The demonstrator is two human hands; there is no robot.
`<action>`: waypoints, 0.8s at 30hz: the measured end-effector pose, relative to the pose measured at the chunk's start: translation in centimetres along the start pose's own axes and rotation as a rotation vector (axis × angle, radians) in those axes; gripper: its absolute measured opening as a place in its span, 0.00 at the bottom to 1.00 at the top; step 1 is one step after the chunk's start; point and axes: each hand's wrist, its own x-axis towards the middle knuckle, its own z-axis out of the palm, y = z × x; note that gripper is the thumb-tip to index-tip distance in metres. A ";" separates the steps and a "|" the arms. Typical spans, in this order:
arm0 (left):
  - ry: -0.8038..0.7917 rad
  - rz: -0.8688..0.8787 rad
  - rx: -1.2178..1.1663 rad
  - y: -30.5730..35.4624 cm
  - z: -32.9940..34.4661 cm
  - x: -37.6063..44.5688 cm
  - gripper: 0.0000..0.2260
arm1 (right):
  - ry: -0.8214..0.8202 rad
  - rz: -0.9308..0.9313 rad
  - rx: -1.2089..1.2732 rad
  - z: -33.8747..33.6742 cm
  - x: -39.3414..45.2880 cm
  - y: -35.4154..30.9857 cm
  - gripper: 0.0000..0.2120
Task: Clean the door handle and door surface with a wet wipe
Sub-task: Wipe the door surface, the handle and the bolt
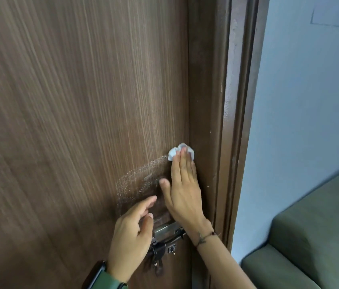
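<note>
I read this as a home interior: a wood-grain door (pixel 81 122) in a brown frame (pixel 222 122), a pale blue wall (pixel 310 90), and a green sofa (pixel 320 236) beside it.

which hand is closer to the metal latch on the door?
Left. The left hand hovers right beside the metal latch, its thumb nearly over it. The right hand is above it, flat fingers pressing the wet wipe on the door.
</note>
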 end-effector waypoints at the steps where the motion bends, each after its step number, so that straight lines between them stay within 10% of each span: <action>1: 0.012 -0.013 -0.002 0.0 0.0 0.1 0.18 | -0.018 0.002 -0.021 0.3 -1.0 0.0 0.30; 24: 0.188 -0.130 0.064 0.2 -0.8 -2.1 0.18 | -0.059 -0.238 -0.096 -0.7 0.0 -0.1 0.32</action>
